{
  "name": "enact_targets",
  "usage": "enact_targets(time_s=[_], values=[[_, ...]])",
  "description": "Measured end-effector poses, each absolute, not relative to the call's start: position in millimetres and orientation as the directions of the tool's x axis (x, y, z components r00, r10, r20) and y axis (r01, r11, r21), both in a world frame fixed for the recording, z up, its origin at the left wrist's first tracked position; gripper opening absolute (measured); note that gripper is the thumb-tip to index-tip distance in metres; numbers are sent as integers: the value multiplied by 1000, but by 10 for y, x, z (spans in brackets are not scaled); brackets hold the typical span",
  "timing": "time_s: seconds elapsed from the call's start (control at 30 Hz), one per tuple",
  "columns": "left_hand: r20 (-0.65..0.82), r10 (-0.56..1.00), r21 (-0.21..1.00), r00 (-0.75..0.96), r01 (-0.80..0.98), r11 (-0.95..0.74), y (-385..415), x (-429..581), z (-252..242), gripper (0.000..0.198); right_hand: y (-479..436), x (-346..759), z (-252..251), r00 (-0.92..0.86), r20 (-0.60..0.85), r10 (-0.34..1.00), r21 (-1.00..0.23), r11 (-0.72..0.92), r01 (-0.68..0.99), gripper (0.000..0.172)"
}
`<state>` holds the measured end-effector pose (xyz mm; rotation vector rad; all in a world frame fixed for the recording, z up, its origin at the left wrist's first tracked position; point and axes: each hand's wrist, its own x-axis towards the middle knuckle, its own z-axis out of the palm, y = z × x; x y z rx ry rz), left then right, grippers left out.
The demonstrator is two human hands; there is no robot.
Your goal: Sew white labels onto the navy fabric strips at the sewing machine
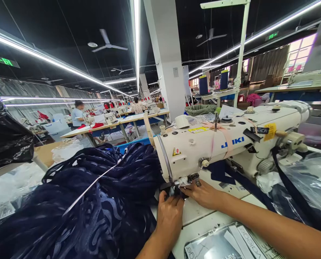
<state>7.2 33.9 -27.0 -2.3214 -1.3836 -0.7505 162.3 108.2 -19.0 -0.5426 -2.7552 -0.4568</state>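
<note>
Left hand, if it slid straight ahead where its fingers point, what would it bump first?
Most likely the sewing machine: the left hand rests by dark blue fabric, fingers aimed at the needle parts under its head, very close ahead. Depth is unclear.

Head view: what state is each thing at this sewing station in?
Juki sewing machine, upright on the table.
navy fabric, heaped left of the machine.
left hand, resting on the fabric's edge.
right hand, open, flat on the table.
blue thread cones, upright behind the machine.
ceiling lights, lit.
</note>
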Motion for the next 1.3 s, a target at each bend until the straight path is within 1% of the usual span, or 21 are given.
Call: enact_targets(time_s=[0.13,0.23,0.33,0.43,0.53,0.6,0.67,0.7,0.8,0.87,0.93,1.1,1.2,1.3], values=[[580,746,-6,328,917,-399,245,42,-231,13,1076,1627,-164,-881,376,287,225,894,387,34],[504,810,-5,300,939,-344,191,-93,-161,16,1050,1652,-128,-877,376,299,191,901,390,25],[439,844,-54,310,946,-319,215,-277,-98,26,990,1687,-119,-870,350,348,103,908,405,23],[436,858,-73,272,961,-267,299,-391,-70,32,907,1698,-140,-861,345,374,6,916,400,24],[465,860,-11,211,972,-233,369,-393,-62,36,840,1674,-160,-837,371,402,-33,907,421,28],[487,851,43,195,968,-246,379,-351,-55,37,824,1655,-164,-831,375,412,-40,902,429,26],[510,828,56,232,952,-301,363,-299,-45,36,831,1644,-164,-830,374,413,-52,903,426,24],[521,810,37,271,940,-339,352,-274,-41,34,840,1642,-163,-829,374,416,-64,903,424,23],[551,738,-70,389,903,-423,335,-215,-36,23,872,1647,-165,-822,370,432,-125,900,417,22],[556,708,-126,435,886,-446,348,-184,-45,18,891,1650,-173,-813,368,452,-179,892,415,23],[555,691,-160,463,875,-458,375,-158,-64,17,910,1648,-186,-800,371,472,-235,881,411,24],[563,658,-193,500,854,-484,435,-130,-124,19,969,1656,-225,-789,398,468,-331,876,352,25],[556,660,-179,506,848,-499,449,-139,-143,20,975,1674,-230,-799,420,431,-304,896,324,25],[533,675,-136,510,839,-526,435,-160,-157,17,938,1678,-205,-820,422,386,-180,922,341,25]])
